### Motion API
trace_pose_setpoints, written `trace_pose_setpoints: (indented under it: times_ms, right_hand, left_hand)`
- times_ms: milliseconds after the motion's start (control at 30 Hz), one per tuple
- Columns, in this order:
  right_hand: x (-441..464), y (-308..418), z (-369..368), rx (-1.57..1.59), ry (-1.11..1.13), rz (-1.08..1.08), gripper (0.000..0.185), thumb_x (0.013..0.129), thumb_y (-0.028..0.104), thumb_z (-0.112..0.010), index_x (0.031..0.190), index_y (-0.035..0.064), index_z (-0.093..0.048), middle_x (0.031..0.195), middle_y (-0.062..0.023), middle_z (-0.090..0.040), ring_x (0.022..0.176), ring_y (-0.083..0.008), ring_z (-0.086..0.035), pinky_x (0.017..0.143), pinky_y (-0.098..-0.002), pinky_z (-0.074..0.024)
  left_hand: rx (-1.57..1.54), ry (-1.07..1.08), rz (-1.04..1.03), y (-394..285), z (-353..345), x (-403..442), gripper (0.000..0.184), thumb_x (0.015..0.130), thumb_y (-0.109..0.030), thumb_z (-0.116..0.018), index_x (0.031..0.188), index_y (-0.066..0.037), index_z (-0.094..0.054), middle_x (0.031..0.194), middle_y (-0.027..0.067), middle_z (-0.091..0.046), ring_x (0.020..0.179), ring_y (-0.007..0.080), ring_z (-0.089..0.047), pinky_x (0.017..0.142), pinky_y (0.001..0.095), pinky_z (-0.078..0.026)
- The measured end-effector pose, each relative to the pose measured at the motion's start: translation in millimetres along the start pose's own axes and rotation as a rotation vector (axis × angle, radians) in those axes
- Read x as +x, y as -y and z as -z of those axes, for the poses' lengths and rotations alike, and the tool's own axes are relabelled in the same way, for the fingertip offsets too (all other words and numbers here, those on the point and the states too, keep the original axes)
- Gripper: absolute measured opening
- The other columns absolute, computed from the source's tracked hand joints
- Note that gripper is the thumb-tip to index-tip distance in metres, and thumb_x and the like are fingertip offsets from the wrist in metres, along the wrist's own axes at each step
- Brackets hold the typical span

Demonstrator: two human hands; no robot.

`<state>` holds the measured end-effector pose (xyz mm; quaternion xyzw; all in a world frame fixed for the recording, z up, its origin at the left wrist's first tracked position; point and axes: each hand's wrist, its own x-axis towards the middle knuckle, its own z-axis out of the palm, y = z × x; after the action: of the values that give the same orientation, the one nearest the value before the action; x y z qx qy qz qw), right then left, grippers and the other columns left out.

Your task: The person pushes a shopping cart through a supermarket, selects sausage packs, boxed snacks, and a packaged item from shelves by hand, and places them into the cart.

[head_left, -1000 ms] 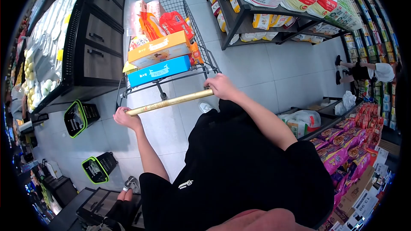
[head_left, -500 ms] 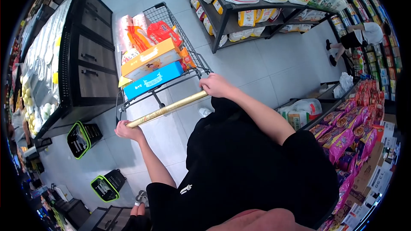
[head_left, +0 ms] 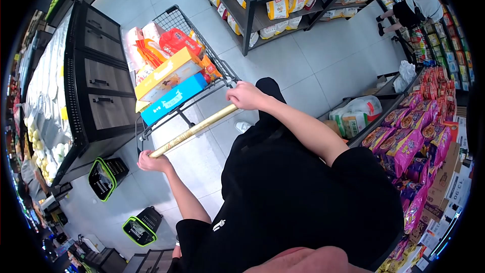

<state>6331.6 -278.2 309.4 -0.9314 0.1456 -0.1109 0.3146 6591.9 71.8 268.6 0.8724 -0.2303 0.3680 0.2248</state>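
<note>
**Shopping cart, both fists on the gold handle**

Left hand and right hand clamped round it, bar slanting between them. Cart's out front, nose away, a bit left. Price card says 13.90; blue box lettering's too small.

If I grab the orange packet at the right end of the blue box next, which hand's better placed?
Your right hand, I'd say: on the gold handle, it looks nearer the orange packet; your left hand grips the farther end.

Black short-sleeved shirt, white marking.
</note>
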Motion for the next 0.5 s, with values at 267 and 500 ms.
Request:
trace_pose_setpoints:
  times_ms: [267, 500]
  right_hand:
    - [2.5, -8.9, 2.9, 0.020, -0.026, -0.018, 0.015, 0.086, 0.017, -0.053, 0.084, 0.0124, -0.068, 0.071, -0.0087, -0.065, 0.076, -0.0323, -0.059, 0.075, -0.0448, -0.0481]
    - [9.5, -16.7, -7.0, 0.019, -0.060, -0.006, 0.015, 0.085, 0.018, -0.053, 0.082, 0.0135, -0.067, 0.072, -0.0077, -0.066, 0.077, -0.0327, -0.060, 0.073, -0.0455, -0.0484]
  left_hand:
    - [-0.008, -0.007, -0.016, -7.7, -7.4, 1.4, 0.016, 0.071, -0.008, -0.067, 0.081, -0.011, -0.054, 0.093, 0.0038, -0.059, 0.099, 0.0258, -0.057, 0.110, 0.0515, -0.029]
    - [0.050, -0.013, -0.029, -4.3, -7.7, 2.0, 0.015, 0.073, -0.009, -0.066, 0.084, -0.011, -0.055, 0.093, 0.0034, -0.059, 0.100, 0.0251, -0.057, 0.109, 0.0520, -0.029]
